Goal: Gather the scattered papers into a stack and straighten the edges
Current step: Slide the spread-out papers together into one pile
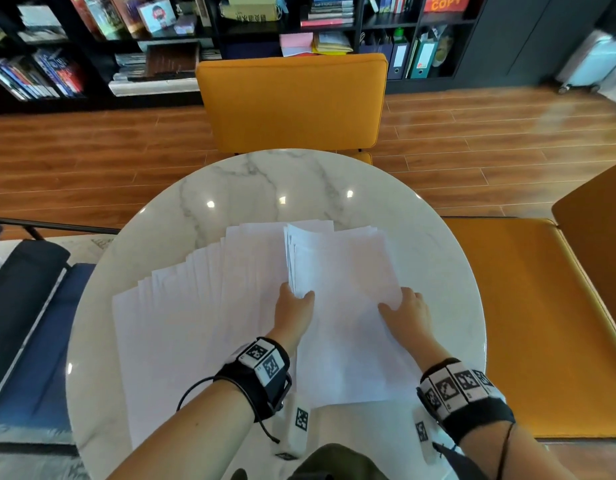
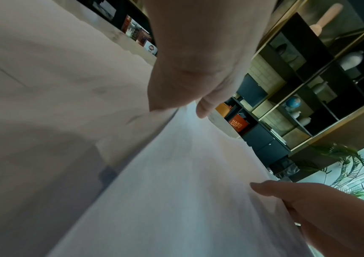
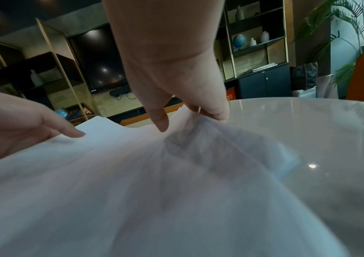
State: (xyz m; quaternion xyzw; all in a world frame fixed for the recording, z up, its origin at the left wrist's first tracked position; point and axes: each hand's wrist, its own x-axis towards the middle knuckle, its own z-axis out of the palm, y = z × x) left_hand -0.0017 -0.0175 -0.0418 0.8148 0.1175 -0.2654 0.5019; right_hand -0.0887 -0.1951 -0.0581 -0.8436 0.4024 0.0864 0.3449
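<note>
White papers lie on a round marble table (image 1: pixel 265 181). Several sheets (image 1: pixel 195 306) are fanned out across its left half. A thicker bunch (image 1: pixel 341 289) lies to the right of them, its left edge curled upward. My left hand (image 1: pixel 298 296) grips that raised edge, thumb on top; in the left wrist view the left hand (image 2: pixel 198 107) clasps the sheets the same way. My right hand (image 1: pixel 403 299) holds the bunch's right edge. In the right wrist view the right hand (image 3: pixel 187 120) has its thumb on top and fingers at the edge, with the paper bowed up between my hands.
An orange chair (image 1: pixel 292 102) stands at the table's far side and another (image 1: pixel 528 323) at its right. A dark blue seat (image 1: pixel 33 341) is at the left. Bookshelves (image 1: pixel 126 46) line the back wall. Bare marble shows beyond the papers.
</note>
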